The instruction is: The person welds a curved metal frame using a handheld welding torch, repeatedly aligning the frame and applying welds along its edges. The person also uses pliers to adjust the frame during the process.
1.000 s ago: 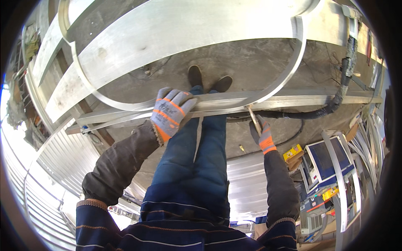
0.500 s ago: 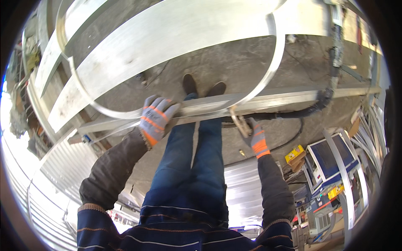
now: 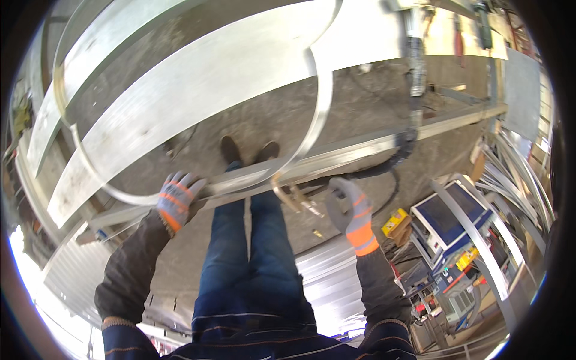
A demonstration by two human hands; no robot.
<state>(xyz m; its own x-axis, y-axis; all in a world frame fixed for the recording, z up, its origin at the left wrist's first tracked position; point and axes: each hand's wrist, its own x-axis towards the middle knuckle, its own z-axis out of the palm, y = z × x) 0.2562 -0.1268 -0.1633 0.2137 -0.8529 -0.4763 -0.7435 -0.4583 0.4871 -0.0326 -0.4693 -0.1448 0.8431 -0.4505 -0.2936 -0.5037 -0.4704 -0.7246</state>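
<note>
Likely clamping: my left hand (image 3: 179,197) gripped the hoop (image 3: 322,99) at the bar (image 3: 354,155); right hand (image 3: 353,210) half-curled, empty, near the clamp (image 3: 279,188). Next move probably needed regrasping it.

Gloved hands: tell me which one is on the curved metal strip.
The left hand, lying over the curved metal strip; the right hand is clear of it, thumb and fingers apart.

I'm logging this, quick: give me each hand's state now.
Left hand: over the curved metal strip; whether its grip is closed cannot be told.
Right hand: open, seemingly empty, apart from the clamp-like tool.
</note>
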